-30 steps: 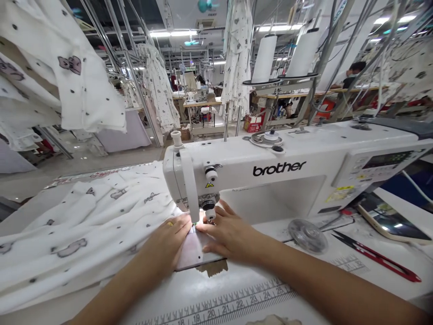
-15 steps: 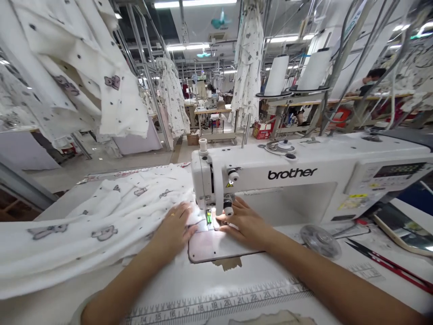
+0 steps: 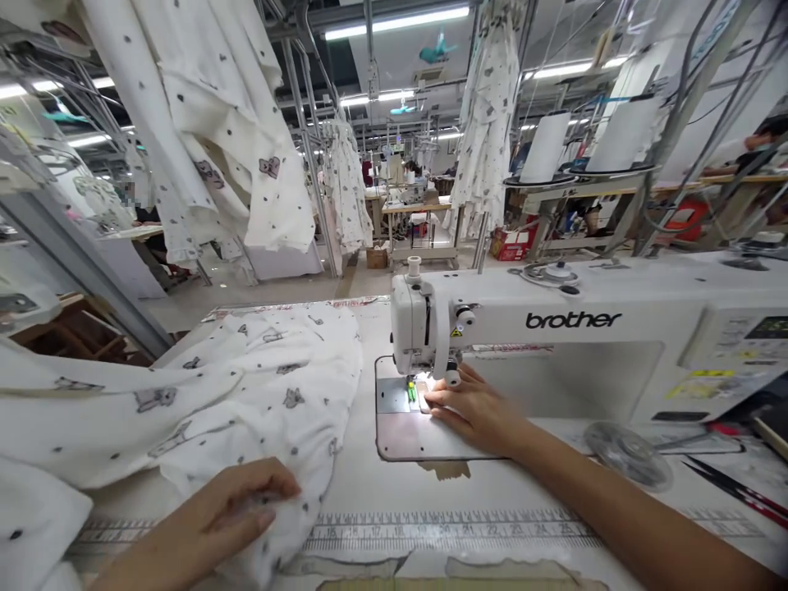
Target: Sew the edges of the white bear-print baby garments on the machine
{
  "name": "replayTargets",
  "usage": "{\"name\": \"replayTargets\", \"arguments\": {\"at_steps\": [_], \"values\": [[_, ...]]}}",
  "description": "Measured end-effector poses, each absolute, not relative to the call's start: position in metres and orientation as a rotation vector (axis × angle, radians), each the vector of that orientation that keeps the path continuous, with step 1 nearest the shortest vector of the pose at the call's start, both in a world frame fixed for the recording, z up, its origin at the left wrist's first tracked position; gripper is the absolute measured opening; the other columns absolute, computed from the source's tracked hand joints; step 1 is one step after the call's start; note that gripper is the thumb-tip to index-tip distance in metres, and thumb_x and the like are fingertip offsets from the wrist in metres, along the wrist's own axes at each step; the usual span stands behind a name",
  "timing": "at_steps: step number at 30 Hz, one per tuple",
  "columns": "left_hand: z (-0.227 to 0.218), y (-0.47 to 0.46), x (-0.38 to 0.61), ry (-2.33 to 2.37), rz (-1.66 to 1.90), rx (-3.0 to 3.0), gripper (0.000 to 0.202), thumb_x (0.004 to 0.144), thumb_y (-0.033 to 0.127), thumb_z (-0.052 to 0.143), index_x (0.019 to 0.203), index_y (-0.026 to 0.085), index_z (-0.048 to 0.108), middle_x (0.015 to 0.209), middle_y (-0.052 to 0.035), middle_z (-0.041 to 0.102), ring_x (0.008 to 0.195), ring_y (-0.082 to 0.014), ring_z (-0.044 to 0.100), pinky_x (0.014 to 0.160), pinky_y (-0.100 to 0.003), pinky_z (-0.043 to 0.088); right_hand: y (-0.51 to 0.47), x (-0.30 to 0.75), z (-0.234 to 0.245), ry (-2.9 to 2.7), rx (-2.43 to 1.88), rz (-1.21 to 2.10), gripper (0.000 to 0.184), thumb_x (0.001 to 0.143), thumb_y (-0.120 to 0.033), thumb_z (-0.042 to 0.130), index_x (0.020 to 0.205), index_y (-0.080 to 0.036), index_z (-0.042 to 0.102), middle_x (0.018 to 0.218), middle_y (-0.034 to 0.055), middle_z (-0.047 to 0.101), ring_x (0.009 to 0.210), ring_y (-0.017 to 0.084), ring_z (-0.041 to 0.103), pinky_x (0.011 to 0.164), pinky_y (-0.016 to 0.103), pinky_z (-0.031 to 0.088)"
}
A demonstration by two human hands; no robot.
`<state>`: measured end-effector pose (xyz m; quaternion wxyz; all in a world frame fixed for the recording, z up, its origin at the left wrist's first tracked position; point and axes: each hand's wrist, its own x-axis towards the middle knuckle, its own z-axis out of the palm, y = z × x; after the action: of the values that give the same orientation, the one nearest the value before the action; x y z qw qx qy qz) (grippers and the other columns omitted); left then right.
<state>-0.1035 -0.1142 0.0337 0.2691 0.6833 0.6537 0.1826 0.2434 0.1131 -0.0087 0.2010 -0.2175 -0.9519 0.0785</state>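
My left hand (image 3: 225, 517) is at the lower left with its fingers curled round a fold of white fabric (image 3: 246, 386) printed with small grey animals and dots. Its thumb and forefinger tips lie a little apart, with cloth showing between them. The fabric spreads over the left side of the table, apart from the needle plate (image 3: 394, 431) of a white Brother sewing machine (image 3: 505, 308). My right hand (image 3: 477, 410) reaches under the machine head, palm down, fingers stretched out. Its fingertips are beside the lit presser foot (image 3: 424, 392), near a green piece (image 3: 412, 391).
A ruler strip (image 3: 431, 529) runs along the table's front. Red-handled thread snips (image 3: 739, 492) and a clear round dish (image 3: 628, 455) are at the right. White thread cones (image 3: 545, 148) stand behind the machine. Printed fabric (image 3: 246, 156) hangs at the upper left.
My left hand has moved from beside the needle towards me and left, and the fabric has come away from the needle plate. My right hand stays by the presser foot. The view has turned left.
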Motion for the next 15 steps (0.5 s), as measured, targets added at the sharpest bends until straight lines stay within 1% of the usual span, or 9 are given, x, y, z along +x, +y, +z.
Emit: {"name": "replayTargets", "arguments": {"at_steps": [3, 5, 7, 8, 10, 11, 13, 15], "values": [[0.019, -0.114, -0.090, 1.888, 0.617, 1.962, 0.031, 0.096, 0.040, 0.044, 0.118, 0.034, 0.065, 0.131, -0.0008, 0.062, 0.121, -0.0231, 0.057, 0.105, -0.039, 0.048, 0.111, 0.246, 0.004, -2.763, -0.640, 0.217, 0.026, 0.102, -0.033, 0.041, 0.113, -0.026, 0.063, 0.107, 0.0031, 0.067, 0.098, 0.020, 0.062, 0.108, 0.049, 0.030], [0.007, -0.105, -0.084, 1.992, 0.635, 2.127, 0.037, 0.096, 0.040, 0.045, 0.129, 0.033, 0.060, 0.140, -0.0017, 0.055, 0.131, -0.0258, 0.048, 0.111, -0.046, 0.041, 0.108, 0.256, 0.012, -2.842, -0.686, 0.182, 0.024, 0.100, -0.033, 0.043, 0.109, -0.025, 0.064, 0.105, 0.0033, 0.068, 0.096, 0.021, 0.063, 0.106, 0.050, 0.034], [-0.005, -0.095, -0.081, 2.086, 0.560, 2.221, 0.043, 0.095, 0.042, 0.047, 0.136, 0.030, 0.055, 0.143, -0.0038, 0.053, 0.134, -0.0286, 0.045, 0.111, -0.052, 0.039, 0.101, 0.276, 0.013, -2.847, -0.772, 0.094, 0.025, 0.099, -0.035, 0.045, 0.108, -0.024, 0.065, 0.106, 0.0047, 0.069, 0.097, 0.023, 0.064, 0.104, 0.052, 0.037], [-0.008, -0.091, -0.080, 2.127, 0.518, 2.229, 0.045, 0.094, 0.044, 0.048, 0.136, 0.028, 0.054, 0.142, -0.0050, 0.054, 0.133, -0.0296, 0.046, 0.110, -0.054, 0.040, 0.098, 0.290, 0.010, -2.796, -0.828, 0.022, 0.028, 0.099, -0.038, 0.045, 0.112, -0.025, 0.064, 0.112, 0.0058, 0.068, 0.102, 0.025, 0.063, 0.105, 0.053, 0.036], [-0.011, -0.085, -0.078, 2.204, 0.480, 2.181, 0.043, 0.094, 0.047, 0.047, 0.131, 0.027, 0.058, 0.137, -0.0060, 0.058, 0.127, -0.0298, 0.052, 0.106, -0.055, 0.043, 0.090, 0.325, -0.003, -2.637, -0.936, -0.169, 0.037, 0.097, -0.048, 0.046, 0.121, -0.026, 0.061, 0.122, 0.0087, 0.065, 0.112, 0.030, 0.059, 0.103, 0.057, 0.036], [-0.010, -0.082, -0.077, 2.225, 0.478, 2.150, 0.039, 0.095, 0.047, 0.045, 0.125, 0.027, 0.062, 0.133, -0.0058, 0.061, 0.124, -0.0291, 0.054, 0.104, -0.054, 0.044, 0.085, 0.345, -0.011, -2.555, -0.966, -0.258, 0.042, 0.096, -0.052, 0.045, 0.128, -0.028, 0.058, 0.126, 0.0095, 0.063, 0.116, 0.032, 0.057, 0.102, 0.058, 0.037], [-0.004, -0.076, -0.072, 2.240, 0.468, 2.100, 0.037, 0.099, 0.044, 0.036, 0.107, 0.025, 0.067, 0.121, -0.0058, 0.066, 0.115, -0.0275, 0.057, 0.099, -0.052, 0.046, 0.078, 0.386, -0.030, -2.437, -1.033, -0.381, 0.054, 0.093, -0.058, 0.044, 0.142, -0.035, 0.044, 0.130, 0.0105, 0.060, 0.120, 0.034, 0.055, 0.097, 0.060, 0.039], [0.003, -0.069, -0.065, 2.265, 0.424, 2.074, 0.039, 0.101, 0.039, 0.032, 0.090, 0.022, 0.066, 0.107, -0.0071, 0.068, 0.104, -0.0270, 0.060, 0.092, -0.050, 0.048, 0.071, 0.421, -0.047, -2.324, -1.123, -0.458, 0.063, 0.090, -0.061, 0.042, 0.148, -0.040, 0.032, 0.134, 0.0124, 0.057, 0.123, 0.036, 0.052, 0.091, 0.062, 0.040]]}}
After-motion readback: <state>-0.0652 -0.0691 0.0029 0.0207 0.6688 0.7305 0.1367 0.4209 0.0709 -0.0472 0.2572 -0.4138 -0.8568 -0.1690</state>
